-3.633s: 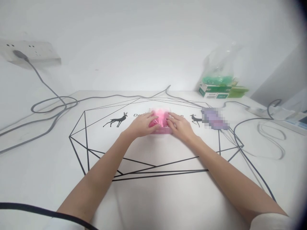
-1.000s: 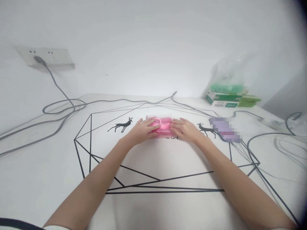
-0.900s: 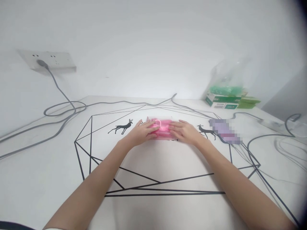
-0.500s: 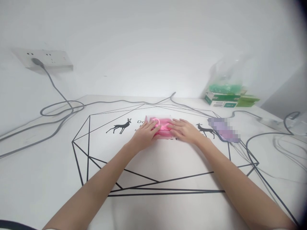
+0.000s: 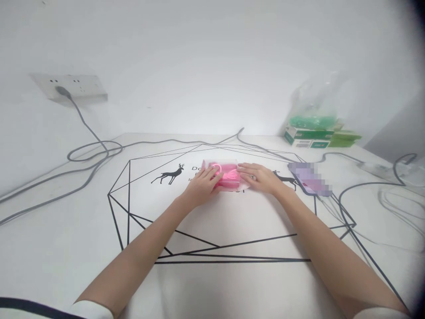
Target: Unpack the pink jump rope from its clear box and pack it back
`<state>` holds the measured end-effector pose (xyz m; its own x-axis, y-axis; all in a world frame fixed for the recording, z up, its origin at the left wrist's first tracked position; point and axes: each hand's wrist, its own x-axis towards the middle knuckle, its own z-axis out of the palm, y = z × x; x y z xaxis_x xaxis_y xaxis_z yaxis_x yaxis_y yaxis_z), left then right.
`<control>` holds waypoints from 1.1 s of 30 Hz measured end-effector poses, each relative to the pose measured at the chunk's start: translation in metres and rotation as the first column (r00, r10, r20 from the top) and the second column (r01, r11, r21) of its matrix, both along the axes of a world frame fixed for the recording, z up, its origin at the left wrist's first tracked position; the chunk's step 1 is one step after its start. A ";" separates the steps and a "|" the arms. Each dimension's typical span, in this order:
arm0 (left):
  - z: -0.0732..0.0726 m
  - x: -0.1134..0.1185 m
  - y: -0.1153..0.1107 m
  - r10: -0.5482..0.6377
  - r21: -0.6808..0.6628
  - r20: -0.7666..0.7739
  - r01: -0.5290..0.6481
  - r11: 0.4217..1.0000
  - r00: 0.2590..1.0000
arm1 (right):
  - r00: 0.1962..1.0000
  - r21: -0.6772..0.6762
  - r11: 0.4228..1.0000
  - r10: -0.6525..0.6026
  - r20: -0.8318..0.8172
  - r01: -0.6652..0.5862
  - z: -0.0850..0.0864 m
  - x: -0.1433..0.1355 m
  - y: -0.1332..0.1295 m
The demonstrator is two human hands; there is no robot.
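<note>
Okay, pink package (image 5: pixel 229 182) lies flat on the desk (image 5: pixel 215 288), toward the far edge, long axis running side to side, roughly parallel to that edge. It's right of the left hand (image 5: pixel 200 185), whose fingers overlap its left part, so that one's nearer; right hand (image 5: pixel 261 178) only has fingertips at its right end. Both grips part-open, fingers extended, touching it; can't tell if either pinches.
</note>
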<state>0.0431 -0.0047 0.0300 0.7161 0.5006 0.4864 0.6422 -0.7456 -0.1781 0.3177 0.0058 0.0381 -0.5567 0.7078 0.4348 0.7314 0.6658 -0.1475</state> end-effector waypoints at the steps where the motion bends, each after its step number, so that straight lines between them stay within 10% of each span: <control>1: 0.001 0.002 -0.002 0.011 -0.009 -0.007 -0.011 1.000 1.000 | 1.000 -0.012 1.000 -0.029 -0.010 0.029 0.002 0.001 -0.001; 13: 0.017 0.066 0.006 0.049 -0.218 0.045 -0.038 0.975 0.998 | 0.984 -0.099 0.980 -0.166 0.058 0.171 0.014 0.007 -0.004; 33: -0.004 0.072 0.010 0.019 -0.090 0.192 -0.001 0.996 0.981 | 0.995 -0.201 0.975 -0.097 0.003 0.096 0.009 0.023 0.007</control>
<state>0.1151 0.0053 0.0256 0.6082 0.5550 0.5675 0.6655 -0.7462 0.0166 0.3402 0.0126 0.0472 -0.4791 0.8313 0.2817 0.7891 0.5485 -0.2765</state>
